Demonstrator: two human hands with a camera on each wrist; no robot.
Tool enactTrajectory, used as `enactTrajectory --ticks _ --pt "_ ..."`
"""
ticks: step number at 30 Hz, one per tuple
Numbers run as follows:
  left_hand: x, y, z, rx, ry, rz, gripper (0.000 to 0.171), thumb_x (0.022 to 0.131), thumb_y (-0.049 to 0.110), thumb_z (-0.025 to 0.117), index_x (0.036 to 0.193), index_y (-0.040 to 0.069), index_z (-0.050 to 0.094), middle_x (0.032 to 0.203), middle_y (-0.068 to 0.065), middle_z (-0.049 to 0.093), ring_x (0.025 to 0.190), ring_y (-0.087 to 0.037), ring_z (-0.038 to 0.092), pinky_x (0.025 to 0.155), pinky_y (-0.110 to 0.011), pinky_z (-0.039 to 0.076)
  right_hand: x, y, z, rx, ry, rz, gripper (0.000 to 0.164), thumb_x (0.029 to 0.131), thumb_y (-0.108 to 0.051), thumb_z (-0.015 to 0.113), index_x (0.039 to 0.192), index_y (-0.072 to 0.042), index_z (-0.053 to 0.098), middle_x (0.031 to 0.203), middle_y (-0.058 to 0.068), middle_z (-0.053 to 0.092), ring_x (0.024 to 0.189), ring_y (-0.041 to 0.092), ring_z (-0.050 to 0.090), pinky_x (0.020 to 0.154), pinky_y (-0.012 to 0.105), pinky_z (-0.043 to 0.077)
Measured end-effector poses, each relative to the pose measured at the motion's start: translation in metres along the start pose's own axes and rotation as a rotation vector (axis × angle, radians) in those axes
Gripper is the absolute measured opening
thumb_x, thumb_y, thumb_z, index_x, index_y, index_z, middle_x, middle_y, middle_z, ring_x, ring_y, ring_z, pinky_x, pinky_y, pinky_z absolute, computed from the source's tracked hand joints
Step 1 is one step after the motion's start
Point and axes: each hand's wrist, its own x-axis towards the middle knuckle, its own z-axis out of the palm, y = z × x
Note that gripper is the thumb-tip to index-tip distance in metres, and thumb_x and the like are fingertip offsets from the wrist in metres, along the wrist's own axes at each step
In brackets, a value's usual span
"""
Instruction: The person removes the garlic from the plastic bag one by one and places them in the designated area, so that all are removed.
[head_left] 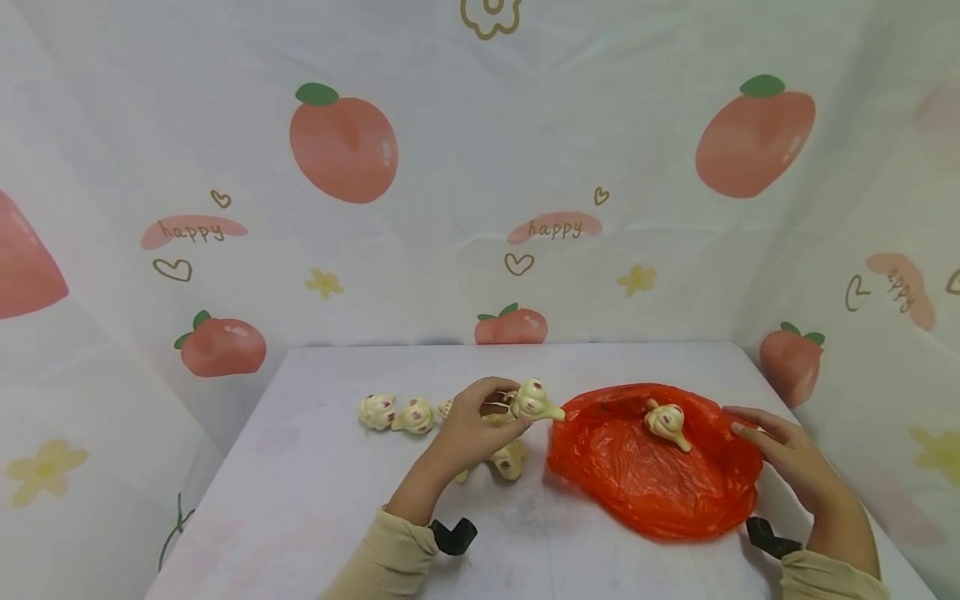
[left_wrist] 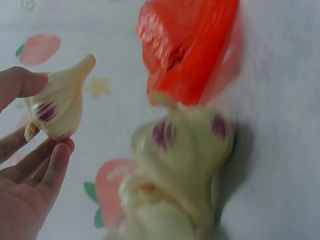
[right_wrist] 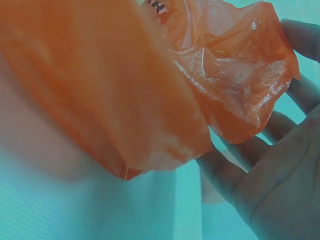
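Observation:
My left hand (head_left: 468,429) pinches a cream garlic bulb (head_left: 531,400) with purple patches between thumb and fingertips, raised above the table. In the left wrist view that garlic bulb (left_wrist: 62,105) has its stem pointing up and right. A red plastic bag (head_left: 637,492) lies spread on the table with its mouth open, and one garlic bulb (head_left: 666,421) is inside. At the bag's right edge is my right hand (head_left: 798,458), its fingers fairly straight and touching the plastic. The right wrist view has the bag (right_wrist: 240,85) in front of some fingertips, hiding them.
Two garlic bulbs (head_left: 414,416) lie at the left of the white table (head_left: 300,500). More bulbs (head_left: 508,460) sit behind and below my left hand, partly hidden. A printed cloth (head_left: 450,167) hangs along the back and sides.

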Motion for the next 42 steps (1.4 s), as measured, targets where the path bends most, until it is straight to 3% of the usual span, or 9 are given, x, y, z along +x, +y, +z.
enactTrajectory --ticks 7,13,25,37,42 --pt "-0.015 -0.008 -0.030 0.004 0.056 0.004 0.044 0.089 0.015 0.087 0.128 0.014 0.069 0.132 -0.006 0.068 0.119 -0.030 0.069 0.103 -0.050 0.059 0.001 0.001 0.000 -0.013 -0.006 0.009 0.059 0.111 -0.040 0.055 0.153 0.001 0.049 0.110 -0.044 0.054 0.100 -0.021 0.055 0.082 0.020 0.060" --pt "-0.025 -0.015 -0.053 0.028 0.103 -0.023 0.043 0.090 0.015 0.087 0.128 0.013 0.068 0.131 -0.007 0.069 0.121 -0.028 0.068 0.103 -0.050 0.058 0.002 0.002 -0.002 -0.024 -0.009 0.031 0.062 0.110 -0.042 0.056 0.154 0.001 0.049 0.115 -0.042 0.054 0.099 -0.020 0.054 0.084 0.028 0.064" --pt "-0.044 -0.023 -0.095 0.076 0.207 -0.081 0.044 0.089 0.012 0.086 0.128 0.011 0.067 0.130 -0.009 0.068 0.120 -0.027 0.069 0.102 -0.047 0.059 0.001 0.000 -0.001 -0.005 -0.012 0.025 0.060 0.111 -0.041 0.055 0.153 0.001 0.050 0.109 -0.043 0.053 0.099 -0.021 0.055 0.082 0.021 0.060" --pt "-0.050 -0.029 -0.119 0.132 0.230 -0.130 0.046 0.090 0.017 0.087 0.130 0.010 0.066 0.132 -0.011 0.067 0.122 -0.029 0.069 0.102 -0.038 0.060 0.002 0.001 -0.003 -0.007 -0.022 0.058 0.060 0.111 -0.040 0.055 0.154 0.000 0.049 0.112 -0.044 0.052 0.099 -0.020 0.054 0.083 0.025 0.063" --pt "-0.052 -0.033 -0.126 0.147 0.209 -0.142 0.046 0.089 0.018 0.088 0.128 0.010 0.067 0.131 -0.011 0.067 0.120 -0.029 0.069 0.102 -0.042 0.059 0.002 -0.001 -0.001 -0.006 -0.017 0.050 0.060 0.110 -0.042 0.056 0.153 0.000 0.050 0.110 -0.043 0.053 0.098 -0.021 0.054 0.083 0.024 0.062"
